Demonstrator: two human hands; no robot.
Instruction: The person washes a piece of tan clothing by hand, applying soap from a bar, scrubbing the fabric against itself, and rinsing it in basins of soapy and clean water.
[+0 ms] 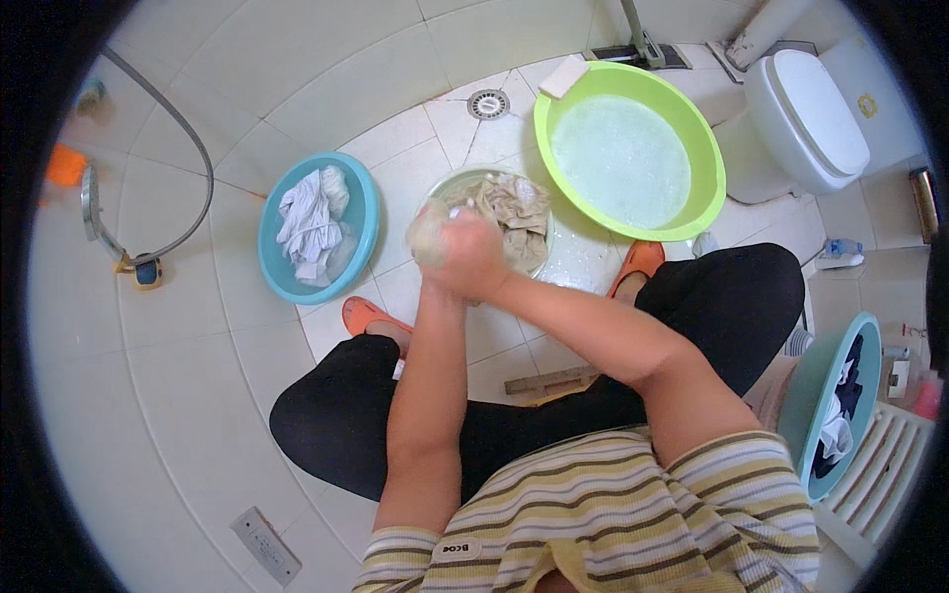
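Note:
My right hand [478,252] is closed in a fist and pressed against my left hand [437,273]. A pale, bunched cloth [428,236] is gripped between them, blurred by motion. Most of the left hand's fingers are hidden by the cloth and the right hand. Both hands are raised above the near left side of a pale basin [550,241]. A wet beige garment [519,207] lies crumpled in that basin, partly covered by my hands.
Left stands a blue basin [372,237] with striped and white laundry [308,222]. A lime-green basin [712,211] of foamy water bears a pale block [563,77] on its rim. Right are a toilet [808,126] and a teal tub [804,404] of clothes. A floor drain [488,105] lies ahead.

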